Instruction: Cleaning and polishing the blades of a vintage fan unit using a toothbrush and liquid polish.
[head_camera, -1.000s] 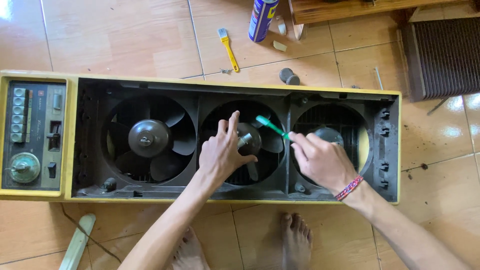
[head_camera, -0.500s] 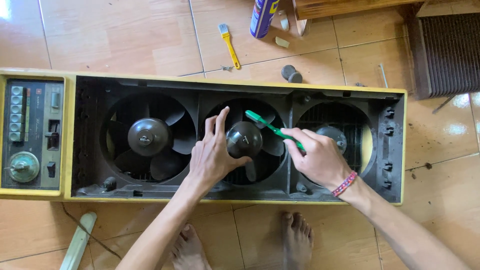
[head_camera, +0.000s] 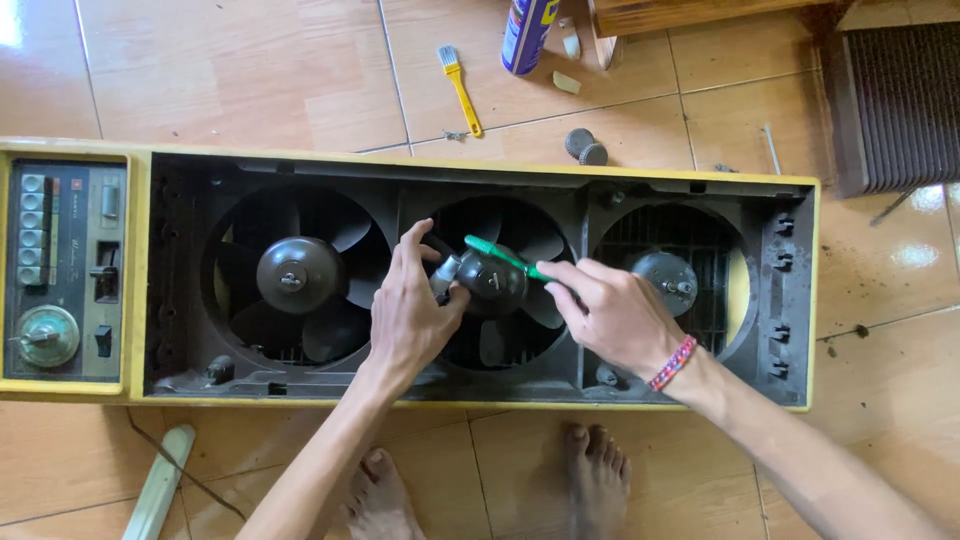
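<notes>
**Hands at the middle fan hub**

Head view: the left hand (head_camera: 410, 315) reaches in palm down, fingers curled around the middle fan hub (head_camera: 492, 282) inside the yellow fan housing (head_camera: 480, 165) on the floor. The right hand (head_camera: 615, 315) grips a green toothbrush (head_camera: 505, 257), its head lying across the hub's top.

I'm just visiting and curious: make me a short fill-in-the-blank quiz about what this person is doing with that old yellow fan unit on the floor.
1. The right hand holds a brush whose handle is ____ in colour.
2. The left hand grips the hub of the ____ of the three fans.
3. The fan housing holds ____ fans side by side.
4. On the tiles beyond the housing lies a small brush with a ____ handle.

Missing words: green; middle; three; yellow
</notes>
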